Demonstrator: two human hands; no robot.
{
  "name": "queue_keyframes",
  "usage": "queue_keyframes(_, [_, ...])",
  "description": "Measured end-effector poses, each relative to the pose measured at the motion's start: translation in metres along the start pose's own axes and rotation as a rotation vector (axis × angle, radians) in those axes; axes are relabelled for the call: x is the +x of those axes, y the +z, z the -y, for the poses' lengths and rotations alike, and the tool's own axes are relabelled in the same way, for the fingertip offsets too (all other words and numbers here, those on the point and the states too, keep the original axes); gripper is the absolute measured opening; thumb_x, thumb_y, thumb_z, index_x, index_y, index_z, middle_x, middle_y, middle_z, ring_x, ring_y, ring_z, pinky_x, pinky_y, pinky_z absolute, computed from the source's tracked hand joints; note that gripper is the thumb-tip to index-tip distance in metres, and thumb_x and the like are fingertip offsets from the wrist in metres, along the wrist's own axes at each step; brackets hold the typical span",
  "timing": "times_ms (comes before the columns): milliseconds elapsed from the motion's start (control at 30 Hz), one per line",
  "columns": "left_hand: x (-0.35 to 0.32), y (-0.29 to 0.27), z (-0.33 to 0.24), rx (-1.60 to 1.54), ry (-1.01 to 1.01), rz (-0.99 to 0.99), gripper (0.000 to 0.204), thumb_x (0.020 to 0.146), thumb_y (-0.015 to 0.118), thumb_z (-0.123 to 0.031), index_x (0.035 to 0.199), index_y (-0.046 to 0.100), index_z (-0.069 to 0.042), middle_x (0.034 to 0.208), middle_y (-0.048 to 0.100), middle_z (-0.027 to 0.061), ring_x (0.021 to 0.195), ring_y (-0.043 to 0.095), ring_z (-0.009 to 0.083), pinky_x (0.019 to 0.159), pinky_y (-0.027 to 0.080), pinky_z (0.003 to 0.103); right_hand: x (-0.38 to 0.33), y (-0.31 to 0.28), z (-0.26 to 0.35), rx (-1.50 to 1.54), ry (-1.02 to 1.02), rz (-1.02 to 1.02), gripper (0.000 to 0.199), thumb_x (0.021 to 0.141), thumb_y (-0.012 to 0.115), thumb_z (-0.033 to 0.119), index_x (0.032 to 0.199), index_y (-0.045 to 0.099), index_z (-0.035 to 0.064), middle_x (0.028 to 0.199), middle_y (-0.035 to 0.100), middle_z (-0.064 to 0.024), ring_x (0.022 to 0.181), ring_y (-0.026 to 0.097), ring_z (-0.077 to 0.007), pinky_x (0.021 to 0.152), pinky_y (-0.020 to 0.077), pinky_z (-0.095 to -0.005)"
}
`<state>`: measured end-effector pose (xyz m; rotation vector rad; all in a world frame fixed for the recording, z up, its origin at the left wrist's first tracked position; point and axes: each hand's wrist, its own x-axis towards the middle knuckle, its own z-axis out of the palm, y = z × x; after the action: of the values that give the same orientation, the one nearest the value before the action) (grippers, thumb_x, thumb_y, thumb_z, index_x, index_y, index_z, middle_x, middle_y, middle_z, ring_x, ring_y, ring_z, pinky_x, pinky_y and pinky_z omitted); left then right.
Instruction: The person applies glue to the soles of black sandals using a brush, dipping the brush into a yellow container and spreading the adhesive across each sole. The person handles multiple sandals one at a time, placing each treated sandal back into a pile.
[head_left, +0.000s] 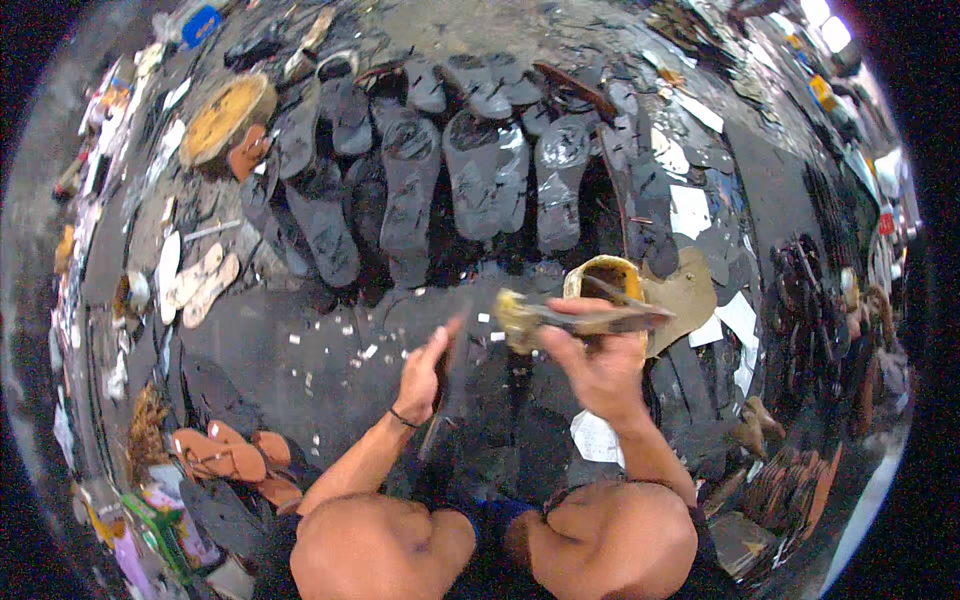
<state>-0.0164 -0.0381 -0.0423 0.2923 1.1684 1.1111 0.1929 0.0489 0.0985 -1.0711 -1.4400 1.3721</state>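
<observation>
Evidently the right hand is closed around a brush-like tool, held crosswise above the dark work surface, just in front of a yellow-rimmed can. Blur softens its outline; the far end is hard to read. The end towards the person's left is a yellowish, clotted head — by its look, caked with something like glue.

Handling, as judged: light enough for one hand, shaft stiff, head perhaps stiff at the core and tacky outside. Best hold would be on the darker shaft, behind the clotted part, where the fingers now wrap; nearer the head, skin would likely stick. Nothing about it suggests fragility, though residue could make the grip gummy.

Left hand raised, palm turned inward, beside a thin dark strip seen nearly edge-on. Cannot tell whether the fingers grasp it or only lie against it. If it is sole material, expect something light, bendable, hard to break — edges the cleaner place to hold.

Beyond both hands: rows of dark soles, one glossy, which may be slippery or sticky to touch.
</observation>
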Motion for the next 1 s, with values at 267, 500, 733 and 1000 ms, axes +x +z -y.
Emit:
queue_keyframes(267, [-0.015, 0.022, -0.048, -0.339, 0.152, -0.159, 0.042, 0.106, 0.043, -0.036, 0.129, 0.059, -0.004, 0.118, 0.067, 0.0060, 0.104, 0.065, 0.0188, 0.092, 0.052, 0.034, 0.032, 0.050, -0.030, -0.319, -0.294, 0.079, 0.019, 0.088, 0.075, 0.019, 0.101, 0.072, 0.0071, 0.104, 0.072, -0.0117, 0.096, 0.069, -0.0287, 0.087, 0.0539, -0.0386])
queue_keyframes(500, [-0.022, 0.044, -0.050, -0.241, 0.356, -0.164, 0.046, 0.108, 0.042, -0.037, 0.131, 0.057, -0.001, 0.121, 0.064, 0.0053, 0.108, 0.061, 0.0152, 0.096, 0.047, 0.031, 0.038, 0.048, -0.002, -0.430, -0.397, -0.008, 0.018, 0.088, 0.073, 0.018, 0.102, 0.070, 0.0074, 0.102, 0.072, -0.0116, 0.093, 0.068, -0.0330, 0.083, 0.0531, -0.0420])
queue_keyframes(733, [-0.022, 0.046, -0.057, -0.131, 0.441, -0.276, 0.048, 0.107, 0.044, -0.041, 0.123, 0.061, 0.000, 0.112, 0.068, 0.0078, 0.098, 0.065, 0.0186, 0.087, 0.052, 0.031, 0.026, 0.061, -0.012, -0.134, -0.081, -0.002, 0.019, 0.091, 0.071, 0.018, 0.103, 0.072, 0.0032, 0.101, 0.073, -0.0126, 0.098, 0.069, -0.0279, 0.088, 0.0516, -0.0373])
queue_keyframes(1000, [-0.105, -0.019, -0.016, -0.449, -0.392, -0.243, 0.071, 0.101, 0.040, -0.059, 0.146, 0.044, -0.005, 0.143, 0.054, 0.0136, 0.126, 0.056, 0.0321, 0.108, 0.045, 0.047, 0.034, 0.033, -0.003, 0.445, 0.186, -0.094, 0.022, 0.096, 0.065, 0.011, 0.114, 0.065, -0.0017, 0.104, 0.072, -0.0093, 0.095, 0.067, -0.0161, 0.088, 0.0545, -0.0320])
